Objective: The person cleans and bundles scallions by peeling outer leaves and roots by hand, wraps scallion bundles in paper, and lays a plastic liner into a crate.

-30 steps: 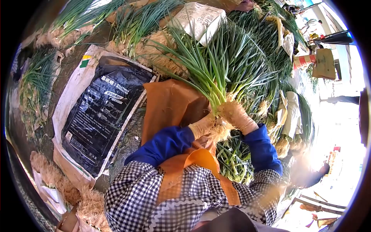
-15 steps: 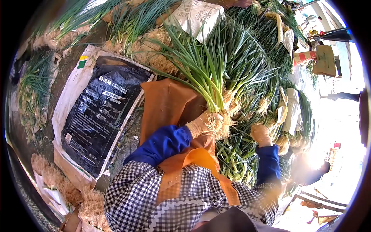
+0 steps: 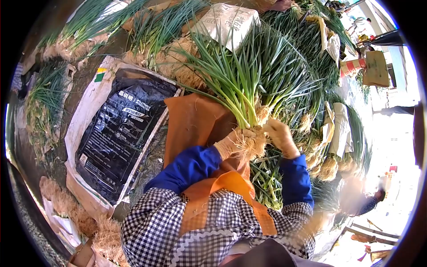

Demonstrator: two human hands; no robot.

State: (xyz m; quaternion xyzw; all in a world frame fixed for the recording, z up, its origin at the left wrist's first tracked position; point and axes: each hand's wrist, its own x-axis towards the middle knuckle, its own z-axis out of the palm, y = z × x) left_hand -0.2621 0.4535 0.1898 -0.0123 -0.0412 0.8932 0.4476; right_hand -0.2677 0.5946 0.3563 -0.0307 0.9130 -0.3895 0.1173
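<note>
A bunch of spring onions (image 3: 242, 95) stands in front of me, its green leaves fanning up and away. My left hand (image 3: 227, 144) is closed round the lower stalks, beside the tangle of pale roots (image 3: 252, 143). At the right side of those roots is my right hand (image 3: 280, 135), its fingers curled in; what they hold, if anything, is hidden. A brown apron (image 3: 195, 118) spreads under and left of the bunch. More loose spring onions (image 3: 267, 178) lie below my right hand.
To the left lies a black printed sack (image 3: 122, 133) with white edges. A white sack (image 3: 227, 24) sits at the far side among heaps of spring onions (image 3: 164, 26). Bundles with a white wrap (image 3: 340, 129) stand at the right. Another person (image 3: 371, 202) is at far right.
My right hand has moved up and left from the pile to the roots of the bunch. My left hand keeps its hold in nearly the same place.
</note>
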